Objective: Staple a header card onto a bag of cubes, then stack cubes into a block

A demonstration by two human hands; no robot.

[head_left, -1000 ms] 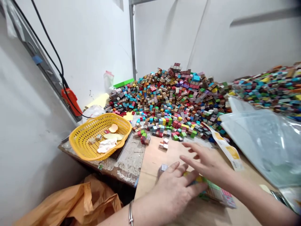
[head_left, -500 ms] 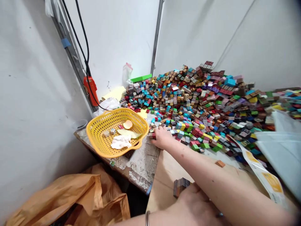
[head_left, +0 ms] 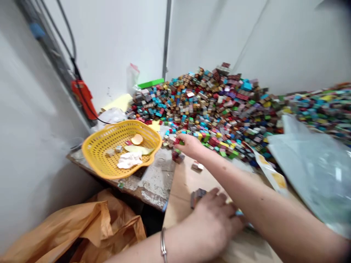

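My right hand (head_left: 189, 145) reaches from the lower right to the near edge of a heap of small coloured blocks (head_left: 200, 98). Its thumb and fingers close round a small red block (head_left: 177, 140); motion blurs the grip. Just below it are dark red and grey blocks (head_left: 177, 156), and a pale-and-brown block (head_left: 197, 166) lies apart on the wooden board (head_left: 183, 182). My left hand (head_left: 216, 215), a metal bracelet at its wrist, lies palm down over the board with fingers spread. Dark grey and brown blocks (head_left: 197, 197) stand beside it. Something bluish peeks out by its fingertips, too little to identify.
A yellow basket (head_left: 94, 160) with peel, tissue and a few blocks stands on the worn table corner at left. Orange-brown paper or sheeting (head_left: 79, 226) hangs below. Clear plastic bags (head_left: 309, 164) lie at right. An orange device (head_left: 83, 98) hangs by cables near the wall.
The view has shifted right. My right hand has pulled slightly back from the heap with a red block, and blocks now lie at the board's far edge. My left hand shows more fully, fingers spread.
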